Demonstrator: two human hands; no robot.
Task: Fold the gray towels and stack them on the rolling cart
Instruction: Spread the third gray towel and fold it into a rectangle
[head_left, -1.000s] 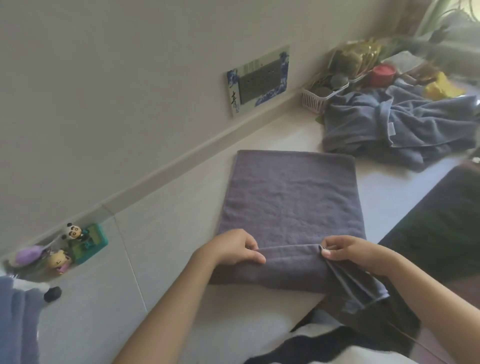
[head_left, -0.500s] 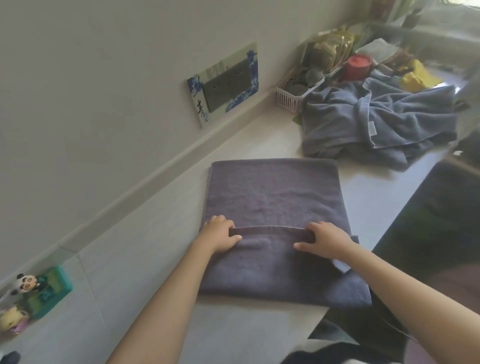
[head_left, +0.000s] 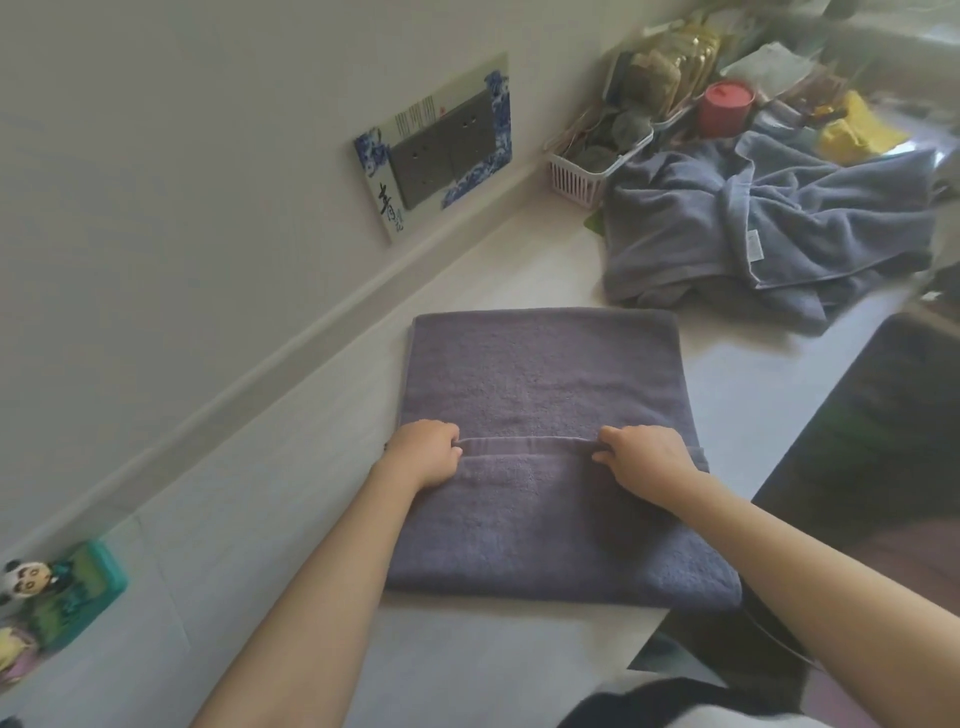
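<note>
Two hands grasp one hem — the left hand (head_left: 426, 457) and right hand (head_left: 644, 460) each pinch the near edge of the gray towel (head_left: 540, 395), carried partway over itself on the counter (head_left: 519, 675). Beyond the grip, about half of its face lies flat and uncovered. Farther off to the right, the crumpled towels (head_left: 753, 228) wait unfolded — so most of the job seems left; no rolling cart shows.
</note>
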